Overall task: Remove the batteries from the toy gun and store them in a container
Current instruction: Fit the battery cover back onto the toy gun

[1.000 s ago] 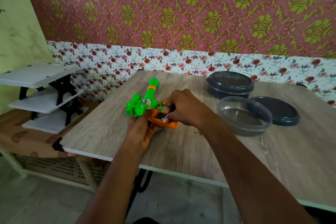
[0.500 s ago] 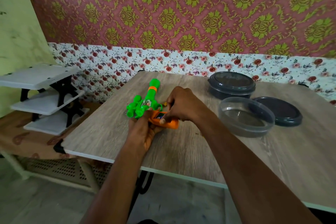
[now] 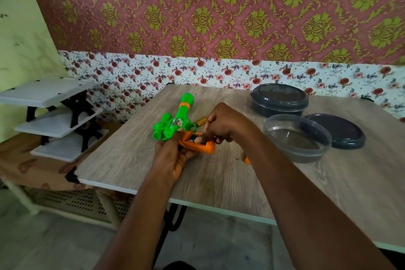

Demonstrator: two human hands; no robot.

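Note:
A green toy gun (image 3: 175, 119) with an orange grip (image 3: 198, 146) lies on its side on the wooden table (image 3: 219, 177), barrel pointing away. My left hand (image 3: 173, 153) holds the gun from below at the grip. My right hand (image 3: 223, 125) reaches into the open battery compartment of the orange grip, with fingertips pressed inside. What lies in the compartment is mostly hidden by my fingers. An open clear round container (image 3: 297, 137) stands to the right of my hands.
A dark lid (image 3: 337, 130) lies beside the clear container. A closed dark container (image 3: 279, 99) stands behind it. A small yellow object (image 3: 201, 121) lies behind the gun, and a small orange piece (image 3: 246, 160) shows beside my right wrist. A white tiered shelf (image 3: 52, 114) stands at the left.
My right fingers have shifted slightly inside the grip's compartment. The gun and my left hand stay in about the same place.

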